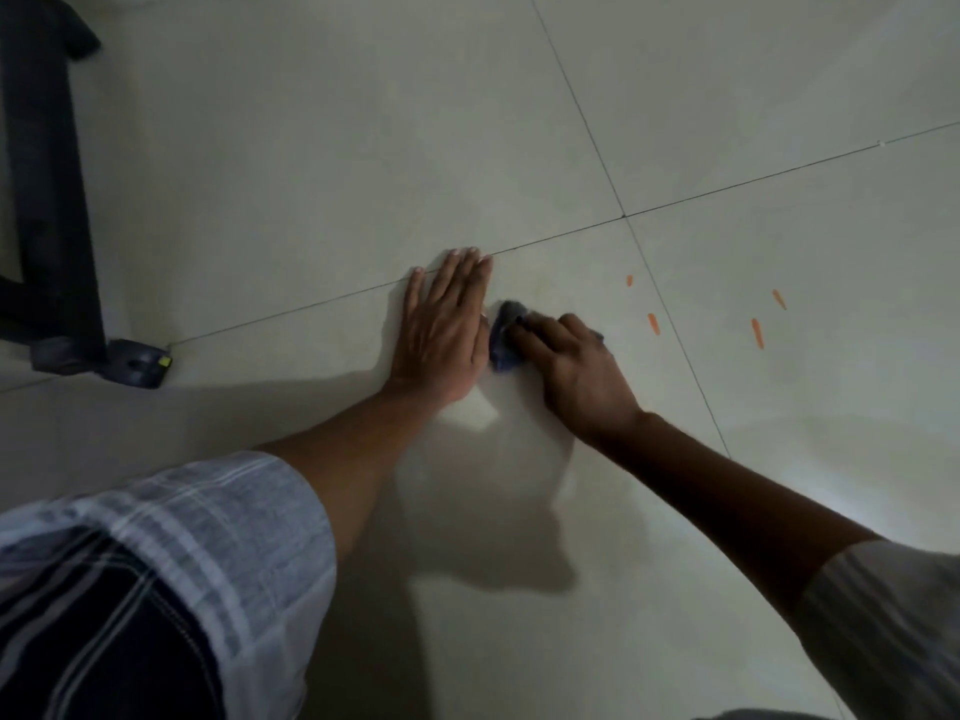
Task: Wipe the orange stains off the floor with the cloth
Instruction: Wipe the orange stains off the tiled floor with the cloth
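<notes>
A small dark blue cloth [505, 335] lies bunched on the pale tiled floor [311, 174], pressed down under the fingers of my right hand [576, 366]. My left hand [444, 324] rests flat on the floor just left of the cloth, fingers together, holding nothing. Several short orange stains mark the tiles to the right of my right hand: one at the top left [629, 281], one lower [653, 323], and two further right [758, 333] [778, 299]. The stains are a hand's width or more from the cloth.
A dark furniture base [52, 200] with a foot [137, 363] stands at the left edge. Dark grout lines cross at a joint [624, 216] beyond my hands. My sleeves and a dark knee fill the lower corners.
</notes>
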